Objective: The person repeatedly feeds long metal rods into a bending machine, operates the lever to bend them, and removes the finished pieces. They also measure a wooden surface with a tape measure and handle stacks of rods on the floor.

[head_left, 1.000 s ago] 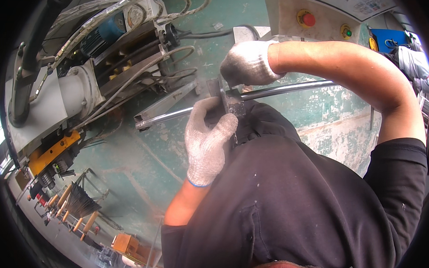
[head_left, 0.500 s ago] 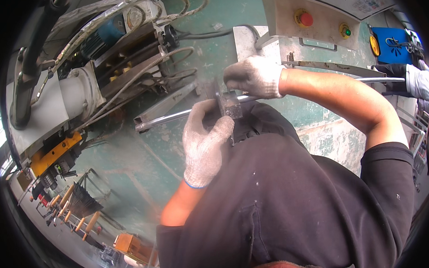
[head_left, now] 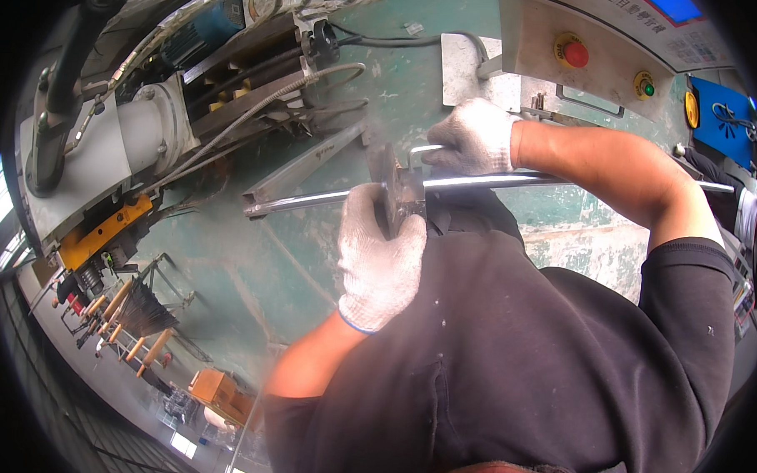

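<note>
Across the front of my body runs a long shiny metal rod [head_left: 497, 181], with a dark grey metal block [head_left: 410, 190] fitted on it. My left hand [head_left: 379, 266], in a white knit glove, grips the block from below, thumb on its near right side and fingers on its left. A silver L-shaped hex key [head_left: 421, 150] is pinched in my gloved right hand [head_left: 475, 138] just above the rod. Its bent end points down at the top of the block; whether it sits in a screw is too small to tell.
A machine with hoses and a grey cylinder [head_left: 140, 132] stands at the left. At the upper right is a control box with a red button [head_left: 575, 54] and a green button [head_left: 648, 89]. A blue panel [head_left: 720, 119] is beyond. An orange-brown box [head_left: 221, 395] lies lower left.
The hex key now shows clearly between my right hand and the block. My view has shifted, so the machine and control box sit further right. My left hand keeps its grip on the block.
</note>
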The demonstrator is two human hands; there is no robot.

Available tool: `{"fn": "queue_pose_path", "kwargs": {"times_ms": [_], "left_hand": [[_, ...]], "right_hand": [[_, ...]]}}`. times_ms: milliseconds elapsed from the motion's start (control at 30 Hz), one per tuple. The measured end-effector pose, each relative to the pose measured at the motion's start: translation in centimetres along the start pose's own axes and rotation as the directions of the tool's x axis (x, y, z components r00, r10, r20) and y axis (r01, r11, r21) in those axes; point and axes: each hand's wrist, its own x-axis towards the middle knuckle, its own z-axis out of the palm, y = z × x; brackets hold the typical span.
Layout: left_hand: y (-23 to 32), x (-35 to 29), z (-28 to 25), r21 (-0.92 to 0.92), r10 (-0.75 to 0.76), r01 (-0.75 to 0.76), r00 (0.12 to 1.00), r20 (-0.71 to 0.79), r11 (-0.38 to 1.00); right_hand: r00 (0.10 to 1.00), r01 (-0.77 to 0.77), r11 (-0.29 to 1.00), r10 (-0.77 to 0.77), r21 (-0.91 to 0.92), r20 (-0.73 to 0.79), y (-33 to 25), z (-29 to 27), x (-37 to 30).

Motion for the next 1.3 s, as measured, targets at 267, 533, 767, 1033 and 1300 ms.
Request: {"fn": "queue_pose_path", "kwargs": {"times_ms": [267,533,767,1033,1300], "left_hand": [[-1.3,0.0,0.2,0.082,0.121,-0.12,0.993,-0.009,0.989],[-1.2,0.0,0.1,0.081,0.167,-0.165,0.986,-0.016,0.983],[-1.6,0.8,0.1,0.064,0.283,-0.281,0.959,-0.013,0.957],[-1.1,-0.1,1.3,0.094,0.147,-0.135,0.979,-0.142,0.986],[-1.2,-0.1,0.6,0.155,0.124,-0.113,0.99,-0.065,0.981]], "right_hand": [[0.97,0.19,0.975,-0.205,-0.116,-0.132,1.7,1.4,-0.4],[0.914,0.334,0.939,-0.343,-0.08,-0.215,4.0,3.8,1.2],[0.988,0.122,0.979,-0.135,-0.163,-0.068,7.0,2.9,-0.7],[0.941,0.258,0.963,-0.27,-0.084,-0.202,8.3,6.0,2.2],[0.594,0.733,0.678,-0.602,0.05,-0.534,5.2,12.7,16.9]]}}
